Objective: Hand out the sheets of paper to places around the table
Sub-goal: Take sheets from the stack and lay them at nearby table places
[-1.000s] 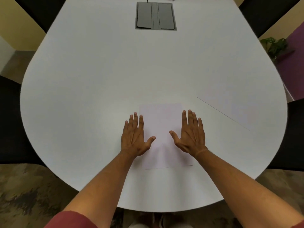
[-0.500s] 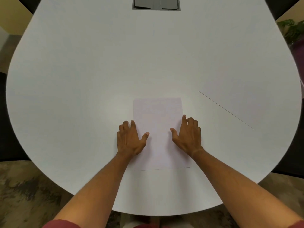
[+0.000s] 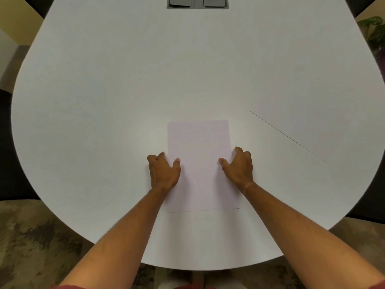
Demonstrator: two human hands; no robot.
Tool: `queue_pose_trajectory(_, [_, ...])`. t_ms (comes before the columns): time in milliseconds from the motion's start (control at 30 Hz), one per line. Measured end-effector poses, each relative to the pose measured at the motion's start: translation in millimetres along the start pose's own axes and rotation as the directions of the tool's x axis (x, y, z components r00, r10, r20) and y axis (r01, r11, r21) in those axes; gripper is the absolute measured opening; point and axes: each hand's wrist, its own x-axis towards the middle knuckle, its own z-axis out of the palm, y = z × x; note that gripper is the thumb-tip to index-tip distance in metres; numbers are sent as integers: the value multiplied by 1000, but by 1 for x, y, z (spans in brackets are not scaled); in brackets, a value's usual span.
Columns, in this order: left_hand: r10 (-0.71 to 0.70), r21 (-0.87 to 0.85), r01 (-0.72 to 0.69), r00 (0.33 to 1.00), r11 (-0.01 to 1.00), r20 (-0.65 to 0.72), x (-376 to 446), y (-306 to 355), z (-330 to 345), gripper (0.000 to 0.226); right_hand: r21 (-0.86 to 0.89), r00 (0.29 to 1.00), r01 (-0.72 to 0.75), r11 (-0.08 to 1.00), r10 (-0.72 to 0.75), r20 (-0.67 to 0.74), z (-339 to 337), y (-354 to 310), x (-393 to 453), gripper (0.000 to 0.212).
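A pale sheet of paper (image 3: 200,147), perhaps a thin stack, lies upright before me on the white table (image 3: 125,80). My left hand (image 3: 163,170) is at its left edge with the fingers curled and the thumb on top of the paper. My right hand (image 3: 239,165) mirrors this at the right edge, thumb on the sheet and fingers curled at the rim. Another white sheet (image 3: 312,122) lies flat at the right, turned at an angle, and only its near edge shows as a thin dark line.
A grey cable box (image 3: 197,2) is set into the table at the far middle. Dark chairs stand at the left (image 3: 8,142) and at the right (image 3: 366,213). A green plant (image 3: 373,30) is at the far right. Patterned carpet lies below the near edge.
Both hands went from lying flat with straight fingers on the paper to curling their fingers at its side edges. The hands slid slightly back and outward.
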Motion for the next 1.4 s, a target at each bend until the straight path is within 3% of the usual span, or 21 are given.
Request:
queue_pose_trajectory(133, [-40, -73, 38, 999, 997, -25, 1, 0, -2, 51, 129, 998, -48, 990, 52, -30, -4, 5, 2, 59])
queue_pose_trajectory(333, [-144, -229, 129, 988, 965, -49, 0, 0, -7, 21, 334, 988, -130, 934, 150, -36, -10, 11, 1, 44])
queue_pose_trajectory(433, [-156, -243, 139, 986, 960, -51, 0, -1, -7, 20, 370, 985, -146, 918, 170, -33, -12, 12, 2, 42])
queue_pose_trajectory(900, [-186, -194, 169, 980, 966, -73, -2, -1, -5, 9, 302, 983, -99, 948, 141, -121, -5, 13, -1, 11])
queue_pose_trajectory(1067, [-231, -194, 214, 970, 957, -72, -1, 2, -5, 6, 325, 981, -84, 942, 136, -138, -1, 9, -2, 9])
queue_pose_trajectory(1300, [-232, -258, 211, 971, 943, -56, 3, 1, -7, 8, 421, 989, -99, 902, 136, -60, -4, 11, 1, 24])
queue_pose_trajectory(1400, [-219, -302, 198, 975, 933, -37, 3, 0, -10, 12, 454, 986, -126, 882, 160, -38, -7, 12, 2, 20])
